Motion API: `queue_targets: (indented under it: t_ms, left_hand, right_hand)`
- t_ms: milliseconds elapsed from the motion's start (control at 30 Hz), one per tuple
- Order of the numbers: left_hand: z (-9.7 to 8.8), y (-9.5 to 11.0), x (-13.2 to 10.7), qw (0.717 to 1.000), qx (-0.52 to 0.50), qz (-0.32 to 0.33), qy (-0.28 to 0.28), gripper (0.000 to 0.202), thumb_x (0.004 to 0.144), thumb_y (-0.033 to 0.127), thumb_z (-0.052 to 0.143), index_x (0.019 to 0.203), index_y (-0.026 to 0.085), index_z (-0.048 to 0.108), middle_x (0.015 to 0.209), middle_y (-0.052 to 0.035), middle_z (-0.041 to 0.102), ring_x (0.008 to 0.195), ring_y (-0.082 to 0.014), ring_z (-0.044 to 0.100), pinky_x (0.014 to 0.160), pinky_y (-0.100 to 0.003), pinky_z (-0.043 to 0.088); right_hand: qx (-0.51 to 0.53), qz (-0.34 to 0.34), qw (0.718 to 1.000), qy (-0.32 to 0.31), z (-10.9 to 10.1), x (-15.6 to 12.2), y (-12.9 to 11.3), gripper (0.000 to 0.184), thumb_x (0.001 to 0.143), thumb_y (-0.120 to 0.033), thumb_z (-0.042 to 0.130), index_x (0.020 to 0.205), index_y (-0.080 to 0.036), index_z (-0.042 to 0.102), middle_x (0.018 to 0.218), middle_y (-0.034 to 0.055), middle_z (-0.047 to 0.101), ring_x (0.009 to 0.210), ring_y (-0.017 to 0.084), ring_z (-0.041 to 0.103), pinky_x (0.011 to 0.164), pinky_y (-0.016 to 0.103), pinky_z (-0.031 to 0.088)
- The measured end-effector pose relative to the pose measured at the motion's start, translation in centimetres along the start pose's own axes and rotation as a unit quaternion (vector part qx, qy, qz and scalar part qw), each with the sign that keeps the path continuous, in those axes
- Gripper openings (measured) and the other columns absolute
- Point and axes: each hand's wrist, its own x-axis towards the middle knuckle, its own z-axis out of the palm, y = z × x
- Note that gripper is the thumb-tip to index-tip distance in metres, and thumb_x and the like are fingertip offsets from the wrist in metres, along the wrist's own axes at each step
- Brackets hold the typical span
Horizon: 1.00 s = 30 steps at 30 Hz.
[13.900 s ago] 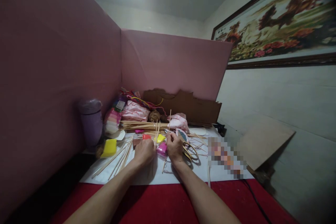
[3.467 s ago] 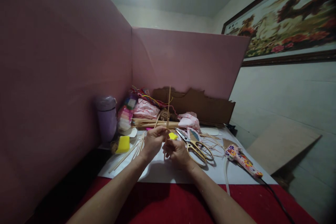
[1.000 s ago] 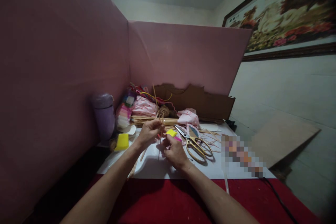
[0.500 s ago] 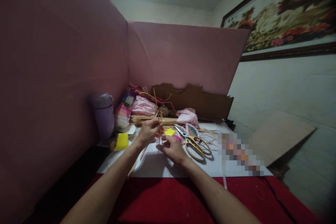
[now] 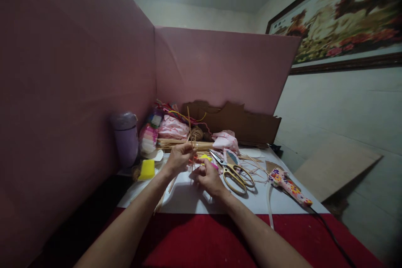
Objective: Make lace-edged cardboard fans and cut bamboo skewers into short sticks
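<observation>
My left hand (image 5: 181, 158) pinches a few thin wooden sticks (image 5: 189, 127), which stand nearly upright above its fingertips. Just below and to the right, my right hand (image 5: 207, 178) has its fingers closed at the lower end of the same sticks; the exact contact is partly hidden by the fingers. Something orange-red shows behind the fingertips, along with a yellow packet (image 5: 205, 158) and a magenta piece. Gold-handled scissors (image 5: 234, 173) lie open-bladed beside my right hand. A flower-patterned glue gun (image 5: 289, 186) rests farther right.
A bundle of sticks (image 5: 171, 144) lies behind my hands, with a twine ball (image 5: 197, 133), pink cloth (image 5: 173, 127) and torn cardboard (image 5: 220, 115). At left are a yellow block (image 5: 147, 169) and a purple cup (image 5: 126, 142). A black cord (image 5: 333, 238) crosses the red cloth (image 5: 176, 243).
My right fingers have shifted slightly up and curled closer around the sticks' lower end. My left hand keeps its hold, the sticks a little more upright. The view has moved slightly.
</observation>
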Motion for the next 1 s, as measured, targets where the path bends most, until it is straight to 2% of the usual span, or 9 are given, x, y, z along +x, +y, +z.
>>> queue_targets:
  t_ms: [100,167,233,300,433,700,1000]
  left_hand:
    - [0.02,0.12,0.04,1.000,0.007,-0.003,-0.015,0.022,0.072,0.035,0.059,0.068,0.013,0.060,0.065,-0.0046,0.066,0.053,-0.0135,0.060,0.048,-0.022,0.046]
    - [0.02,0.17,0.06,1.000,0.009,-0.004,-0.012,0.022,0.072,0.035,0.059,0.068,0.013,0.060,0.064,-0.0045,0.066,0.053,-0.0131,0.060,0.048,-0.022,0.046]
    - [0.01,0.15,0.06,1.000,0.014,-0.005,-0.010,0.022,0.072,0.035,0.059,0.068,0.013,0.060,0.064,-0.0044,0.066,0.052,-0.0127,0.059,0.048,-0.022,0.046]
    - [0.00,0.10,0.04,1.000,0.024,0.001,-0.011,0.022,0.073,0.034,0.059,0.068,0.013,0.060,0.064,-0.0043,0.066,0.052,-0.0123,0.059,0.048,-0.022,0.046]
    - [-0.01,0.04,-0.08,1.000,0.025,0.011,-0.009,0.021,0.073,0.034,0.059,0.066,0.014,0.059,0.061,-0.0027,0.064,0.051,-0.0116,0.058,0.048,-0.021,0.045]
    - [-0.03,0.03,-0.14,1.000,0.009,0.018,-0.005,0.023,0.072,0.036,0.061,0.065,0.015,0.058,0.059,-0.0007,0.062,0.053,-0.0123,0.058,0.049,-0.021,0.044]
    - [0.06,0.25,-0.17,1.000,0.013,0.006,-0.008,0.024,0.071,0.037,0.061,0.066,0.013,0.061,0.060,-0.0031,0.063,0.053,-0.0125,0.058,0.049,-0.022,0.045]
  right_hand:
    - [0.021,0.023,0.999,-0.019,0.14,0.10,0.19,0.026,0.068,-0.027,0.057,0.090,-0.019,0.047,0.064,-0.0014,0.063,0.043,0.013,0.056,0.036,0.021,0.040]
    - [0.005,0.005,0.999,-0.037,0.19,0.08,0.18,0.012,0.069,-0.027,0.055,0.075,-0.017,0.050,0.058,-0.0012,0.060,0.041,0.011,0.053,0.037,0.020,0.040]
    - [-0.014,-0.034,0.998,-0.045,0.21,-0.03,0.10,0.008,0.069,-0.023,0.054,0.066,-0.017,0.050,0.055,-0.0020,0.057,0.041,0.009,0.050,0.039,0.019,0.039]
    - [-0.022,-0.063,0.996,-0.052,0.23,-0.19,0.03,0.008,0.070,-0.021,0.052,0.064,-0.019,0.048,0.052,-0.0038,0.054,0.040,0.008,0.047,0.039,0.019,0.037]
    - [-0.039,-0.055,0.995,-0.078,0.22,-0.45,0.04,0.010,0.074,-0.019,0.047,0.065,-0.021,0.042,0.050,-0.0060,0.050,0.037,0.009,0.044,0.037,0.020,0.034]
    - [-0.179,-0.134,0.973,-0.050,-0.19,-0.45,-0.43,0.016,0.074,-0.010,0.044,0.062,-0.020,0.042,0.059,-0.0027,0.053,0.056,0.011,0.051,0.054,0.021,0.040]
    - [-0.134,-0.081,0.985,-0.074,-0.09,-0.38,-0.26,0.016,0.073,-0.012,0.045,0.060,-0.021,0.044,0.049,-0.0040,0.052,0.046,0.011,0.050,0.048,0.022,0.039]
